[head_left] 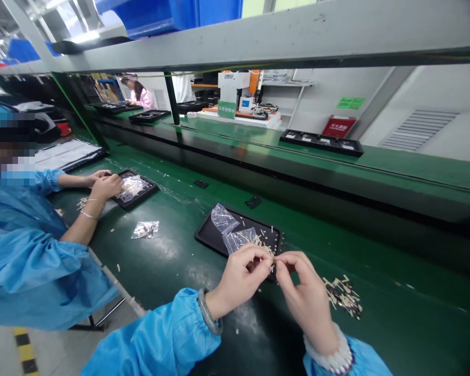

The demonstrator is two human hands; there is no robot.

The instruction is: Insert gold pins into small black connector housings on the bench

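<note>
My left hand point(243, 274) and my right hand point(307, 292) meet fingertip to fingertip over the right end of a black tray point(209, 233). Both are closed in a pinch; what lies between the fingertips is too small to make out. On the tray rest clear plastic bags point(224, 219) with small pieces inside, and loose pale strips point(264, 241) are scattered at its right end. A pile of pale strips and dark bits point(342, 297) lies on the green table, right of my right hand.
At the left, a co-worker in a blue smock point(43, 250) handles pieces over another black tray point(143, 196). A small bag point(145, 230) and two dark flat parts point(253, 202) lie on the table. A raised ledge point(235, 151) runs behind.
</note>
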